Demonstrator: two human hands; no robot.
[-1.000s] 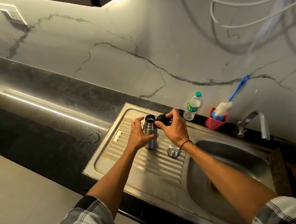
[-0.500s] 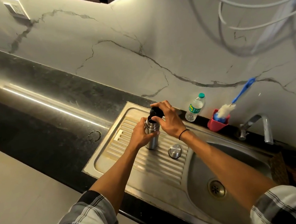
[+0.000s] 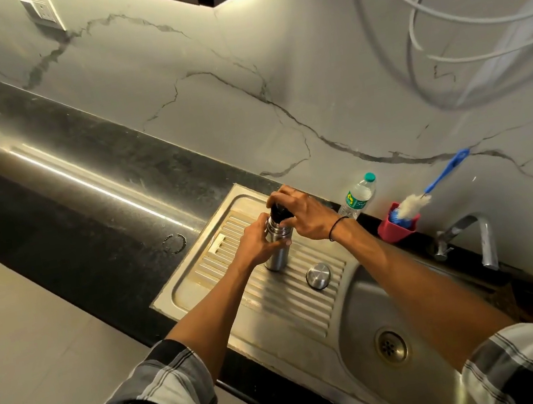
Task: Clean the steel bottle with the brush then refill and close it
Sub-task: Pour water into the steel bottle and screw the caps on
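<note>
The steel bottle (image 3: pixel 278 253) stands upright on the ribbed drainboard (image 3: pixel 283 299) of the sink. My left hand (image 3: pixel 257 241) grips its body from the left. My right hand (image 3: pixel 305 213) holds the black stopper (image 3: pixel 281 214) on the bottle's mouth, fingers curled over it. A round steel cap (image 3: pixel 318 275) lies on the drainboard to the right of the bottle. The bottle brush (image 3: pixel 429 189), with a blue handle and white bristles, stands in a red cup (image 3: pixel 397 229) by the wall.
A small plastic water bottle (image 3: pixel 357 196) with a green cap stands against the marble wall. The tap (image 3: pixel 470 233) sits behind the sink basin (image 3: pixel 398 327) on the right. Black countertop (image 3: pixel 68 203) stretches to the left. White hoses hang at the upper right.
My right hand brought the black stopper from beside the bottle onto its mouth. The steel cap, earlier half hidden by my wrist, now lies in plain sight.
</note>
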